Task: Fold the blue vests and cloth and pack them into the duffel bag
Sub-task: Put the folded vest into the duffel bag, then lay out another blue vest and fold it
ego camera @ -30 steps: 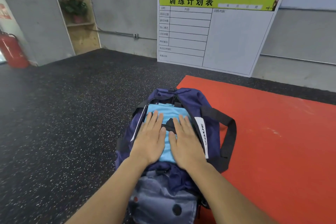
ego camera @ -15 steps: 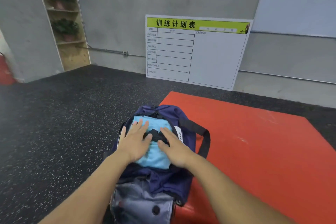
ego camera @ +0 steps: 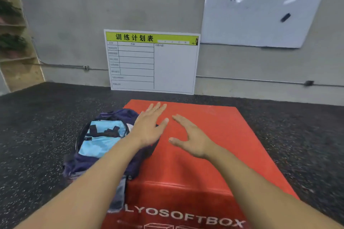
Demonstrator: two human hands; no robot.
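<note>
Speckled floor (ego camera: 46, 126) carries our bag (ego camera: 89, 161), vests (ego camera: 101, 138) inside; our left hand (ego camera: 149, 126) and right hand (ego camera: 191, 139) hover above the box (ego camera: 214, 154), fingers wide, holding nothing.

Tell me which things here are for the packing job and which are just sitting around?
For the job:
- navy duffel bag, open
- light blue vests packed inside it
- left hand and right hand, both open, holding nothing

Just there:
- red soft box
- training plan board leaning on the wall
- whiteboard
- wooden shelf
</note>
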